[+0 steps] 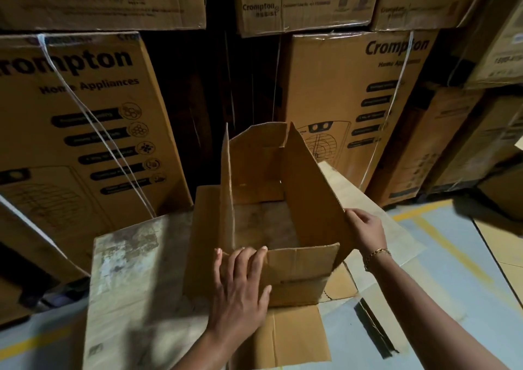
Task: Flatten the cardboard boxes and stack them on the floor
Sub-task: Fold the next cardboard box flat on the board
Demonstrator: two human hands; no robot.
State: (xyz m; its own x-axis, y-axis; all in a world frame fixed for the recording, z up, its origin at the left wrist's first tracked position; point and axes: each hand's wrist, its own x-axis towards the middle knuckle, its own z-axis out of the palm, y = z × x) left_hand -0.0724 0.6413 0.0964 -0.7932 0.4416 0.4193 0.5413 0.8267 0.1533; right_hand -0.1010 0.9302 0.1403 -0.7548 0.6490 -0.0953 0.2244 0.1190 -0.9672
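An open brown cardboard box [308,188] stands upright in front of me, its flaps up and its inside empty. It rests on flattened cardboard sheets [135,279] lying on the floor. My left hand [240,287] lies flat against the box's near wall, with the fingertips over its top edge. My right hand [365,228] grips the edge of the right-hand flap; a bracelet is on that wrist.
Tall printed appliance cartons [85,120] are stacked as a wall behind and to both sides, some bound with white straps. A dark gap [215,86] runs between them. Grey floor with yellow lines [441,242] shows at the right, with more cardboard at the far right edge.
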